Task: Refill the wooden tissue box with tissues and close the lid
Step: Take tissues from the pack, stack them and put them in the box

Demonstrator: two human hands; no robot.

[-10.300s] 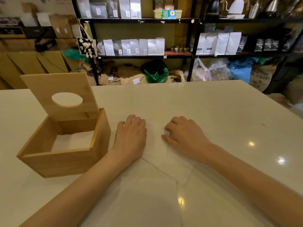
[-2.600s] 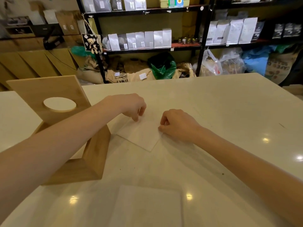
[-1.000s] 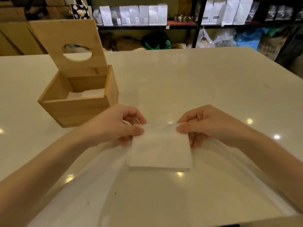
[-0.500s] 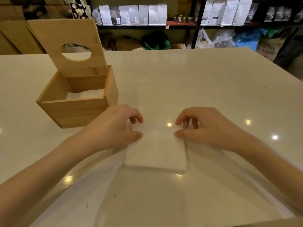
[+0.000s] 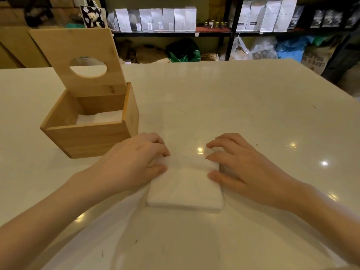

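The wooden tissue box [image 5: 87, 139] stands at the left of the white table, its lid [image 5: 78, 57] with a round hole raised upright at the back. White tissues [image 5: 99, 117] lie inside it. A white stack of tissues [image 5: 185, 190] lies flat on the table in front of me. My left hand [image 5: 134, 162] grips the stack's far left corner with fingers and thumb. My right hand [image 5: 239, 164] grips its far right corner the same way. The far edge of the stack is slightly raised between my hands.
The table [image 5: 243, 106] extends far to the right and back. Beyond its far edge stand black shelves [image 5: 229, 32] with several white bags, and sacks and plastic bags [image 5: 183, 51] on the floor.
Both hands have set the stack down on the table and curled their fingers over its far corners. The box has not moved.
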